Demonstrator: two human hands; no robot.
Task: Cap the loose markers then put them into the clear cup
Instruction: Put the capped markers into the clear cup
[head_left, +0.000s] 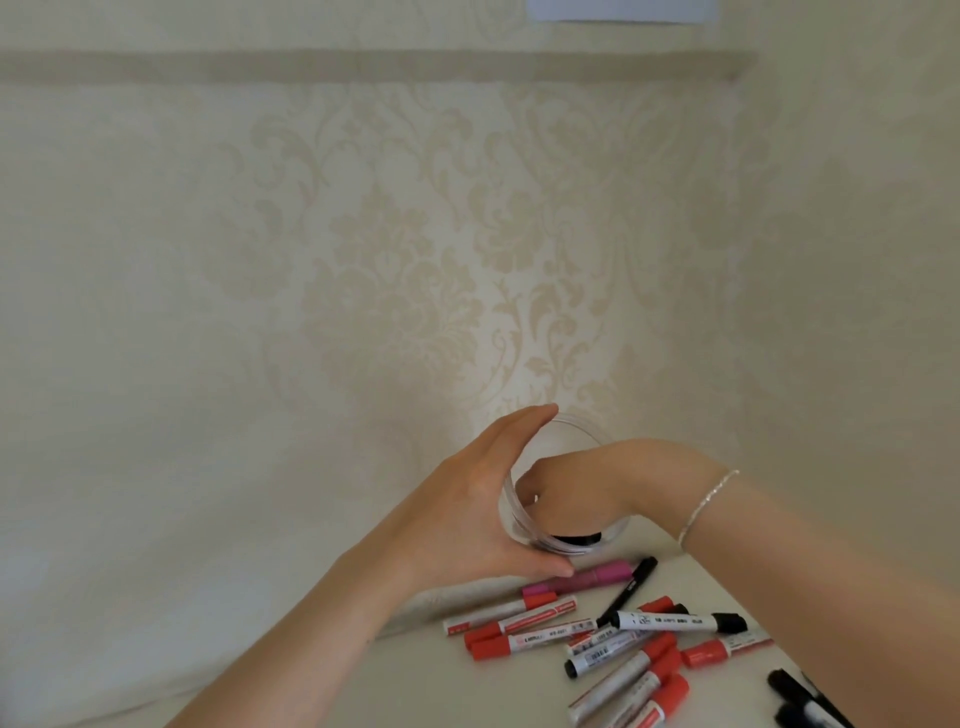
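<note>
Markers (639, 642) beside clear cup (519, 512)

The cup (558, 488) stands on the table (441, 691) close to the wall (363, 260) behind it. The left hand (467, 514) wraps its left side; the right hand (576, 499) reaches down inside it from the right. Just in front lies one marker (582, 578) — and nearer, to the right, a heap of markers (623, 649) lies scattered, some overlapping.
</note>
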